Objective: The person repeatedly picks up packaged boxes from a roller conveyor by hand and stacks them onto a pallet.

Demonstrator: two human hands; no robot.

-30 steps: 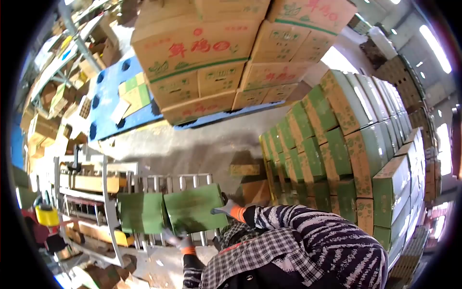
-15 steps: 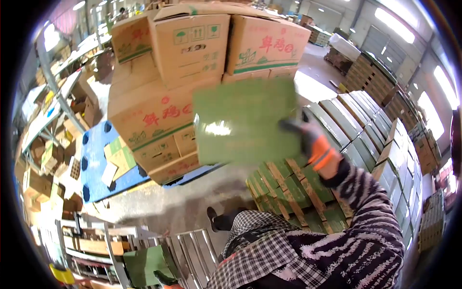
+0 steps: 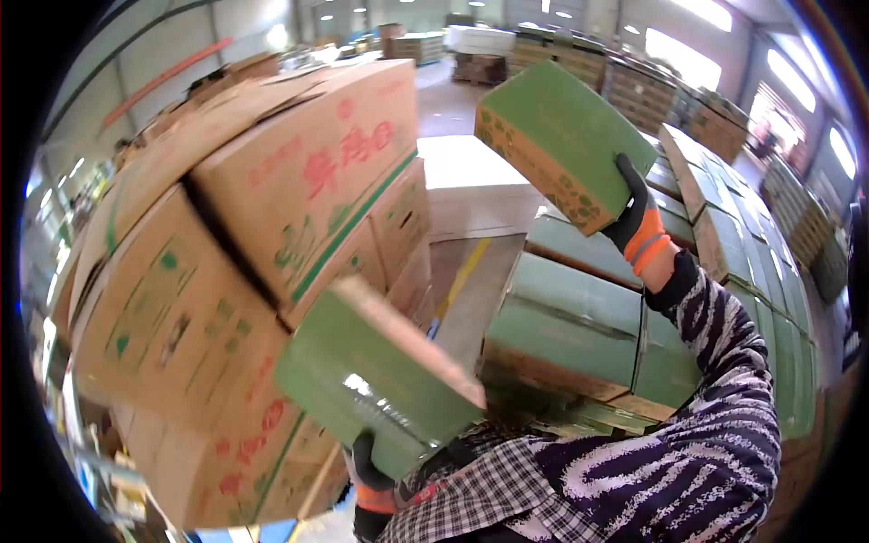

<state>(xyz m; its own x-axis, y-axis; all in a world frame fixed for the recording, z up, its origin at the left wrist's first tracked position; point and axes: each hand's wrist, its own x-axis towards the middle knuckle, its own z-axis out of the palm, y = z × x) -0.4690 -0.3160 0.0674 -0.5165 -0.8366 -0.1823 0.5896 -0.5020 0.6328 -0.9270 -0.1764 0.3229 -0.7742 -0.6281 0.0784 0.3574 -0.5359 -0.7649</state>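
Note:
My right hand (image 3: 636, 210), in a black and orange glove, grips a green cardboard box (image 3: 579, 127) by its near right corner. That box is tilted and raised above the stacked green boxes (image 3: 572, 312). Low in front of my body, my left hand (image 3: 369, 471) is closed on the bottom edge of a second green box (image 3: 371, 385), which also leans at an angle. Part of the left hand is hidden behind this box. The second box is beside the tall stack of brown cartons (image 3: 308, 172) with red lettering.
More rows of green boxes (image 3: 756, 271) stand at the right. A pale flat stack (image 3: 480, 195) lies beyond, near a yellow floor line (image 3: 463, 271). Loaded pallets (image 3: 634, 86) line the back. A blue pallet (image 3: 276, 531) shows under the brown cartons.
My view has turned to the right. The right hand's box has moved up and right, over the green stack. My left hand has lifted a green box from the metal roller rack.

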